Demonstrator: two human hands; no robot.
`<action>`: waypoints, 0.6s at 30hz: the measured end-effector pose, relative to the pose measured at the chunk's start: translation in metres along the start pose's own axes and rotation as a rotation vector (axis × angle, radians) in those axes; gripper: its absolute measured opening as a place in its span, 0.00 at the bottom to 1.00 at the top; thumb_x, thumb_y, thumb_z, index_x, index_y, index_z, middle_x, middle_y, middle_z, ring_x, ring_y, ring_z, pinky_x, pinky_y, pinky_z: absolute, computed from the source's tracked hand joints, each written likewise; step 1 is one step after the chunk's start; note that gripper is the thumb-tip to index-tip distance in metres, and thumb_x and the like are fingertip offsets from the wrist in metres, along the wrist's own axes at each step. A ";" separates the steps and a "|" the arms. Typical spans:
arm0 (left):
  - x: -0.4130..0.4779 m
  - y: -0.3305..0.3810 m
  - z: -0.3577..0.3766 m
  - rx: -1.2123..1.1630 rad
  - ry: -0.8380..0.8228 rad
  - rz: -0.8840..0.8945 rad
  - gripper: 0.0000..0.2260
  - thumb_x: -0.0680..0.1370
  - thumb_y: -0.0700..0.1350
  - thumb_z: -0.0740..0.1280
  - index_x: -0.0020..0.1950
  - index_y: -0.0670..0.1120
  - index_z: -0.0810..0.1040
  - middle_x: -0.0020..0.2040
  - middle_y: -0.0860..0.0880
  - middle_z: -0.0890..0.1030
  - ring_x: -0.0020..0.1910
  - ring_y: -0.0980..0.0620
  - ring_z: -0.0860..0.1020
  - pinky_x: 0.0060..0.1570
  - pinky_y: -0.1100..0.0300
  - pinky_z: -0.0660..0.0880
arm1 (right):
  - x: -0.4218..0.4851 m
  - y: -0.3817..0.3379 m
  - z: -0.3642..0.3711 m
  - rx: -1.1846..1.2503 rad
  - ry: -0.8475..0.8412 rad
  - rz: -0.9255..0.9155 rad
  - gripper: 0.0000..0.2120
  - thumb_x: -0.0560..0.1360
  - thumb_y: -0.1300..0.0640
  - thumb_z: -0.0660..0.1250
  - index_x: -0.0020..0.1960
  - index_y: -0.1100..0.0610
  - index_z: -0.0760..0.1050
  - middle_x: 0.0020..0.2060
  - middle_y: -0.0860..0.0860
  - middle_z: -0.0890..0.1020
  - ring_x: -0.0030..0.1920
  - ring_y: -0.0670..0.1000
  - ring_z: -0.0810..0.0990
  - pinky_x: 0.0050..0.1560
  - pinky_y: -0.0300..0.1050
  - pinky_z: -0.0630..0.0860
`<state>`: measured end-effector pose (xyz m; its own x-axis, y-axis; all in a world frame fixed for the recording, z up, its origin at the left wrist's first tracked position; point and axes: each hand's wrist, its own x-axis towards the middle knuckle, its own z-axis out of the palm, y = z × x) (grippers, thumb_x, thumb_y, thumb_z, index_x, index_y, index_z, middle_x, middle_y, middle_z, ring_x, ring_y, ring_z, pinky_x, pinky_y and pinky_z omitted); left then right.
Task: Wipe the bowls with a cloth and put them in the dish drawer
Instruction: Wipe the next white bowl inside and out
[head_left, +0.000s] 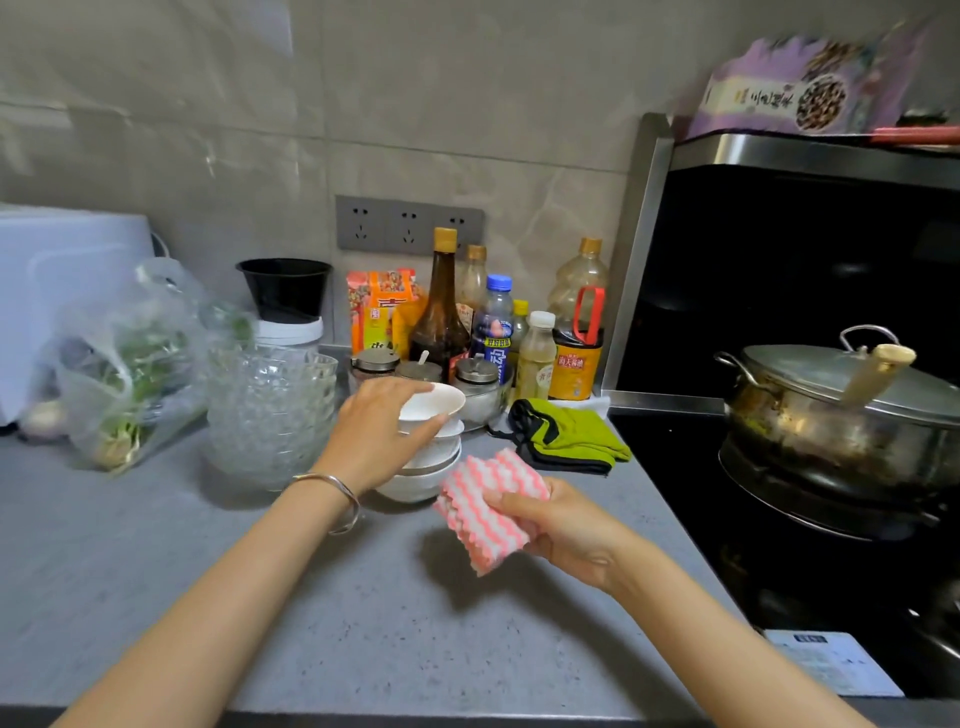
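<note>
Nearest us, our right hand (569, 530) clutches the folded cloth (480, 512), just right of the stack (423, 475) on the bench (363, 623). Beyond, atop that stack, our left hand (382, 431) grips the top bowl (434, 402). We'd say left lifts it and the cloth meets it.

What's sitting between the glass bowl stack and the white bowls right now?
Head view: only the left hand, gripping the top white bowl; nothing else separates the glass bowl stack from the white bowls.
</note>
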<state>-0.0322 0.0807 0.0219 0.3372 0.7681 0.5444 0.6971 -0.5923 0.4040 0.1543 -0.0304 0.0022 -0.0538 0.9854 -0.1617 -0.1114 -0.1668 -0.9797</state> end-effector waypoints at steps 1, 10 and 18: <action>0.002 -0.004 0.000 -0.005 -0.055 -0.001 0.17 0.77 0.56 0.65 0.64 0.51 0.77 0.64 0.50 0.77 0.65 0.48 0.69 0.64 0.51 0.67 | 0.001 0.001 -0.001 -0.001 0.001 0.007 0.05 0.75 0.64 0.68 0.50 0.59 0.78 0.40 0.53 0.85 0.38 0.47 0.84 0.42 0.39 0.80; 0.012 -0.016 -0.005 0.005 -0.159 0.094 0.08 0.80 0.52 0.63 0.49 0.54 0.81 0.49 0.53 0.83 0.48 0.52 0.77 0.61 0.50 0.69 | 0.002 0.002 -0.006 0.003 -0.002 0.052 0.09 0.74 0.63 0.69 0.54 0.63 0.78 0.42 0.55 0.85 0.40 0.49 0.84 0.39 0.40 0.80; 0.016 -0.008 -0.018 -0.222 0.048 0.102 0.16 0.77 0.58 0.63 0.51 0.49 0.83 0.45 0.54 0.83 0.45 0.55 0.78 0.49 0.56 0.73 | -0.006 -0.014 -0.017 0.131 0.072 -0.016 0.08 0.74 0.64 0.68 0.53 0.64 0.78 0.44 0.58 0.85 0.39 0.51 0.85 0.39 0.43 0.82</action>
<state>-0.0437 0.0938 0.0405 0.3648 0.6925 0.6225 0.5035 -0.7090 0.4938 0.1734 -0.0337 0.0147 0.0194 0.9870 -0.1593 -0.2408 -0.1500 -0.9589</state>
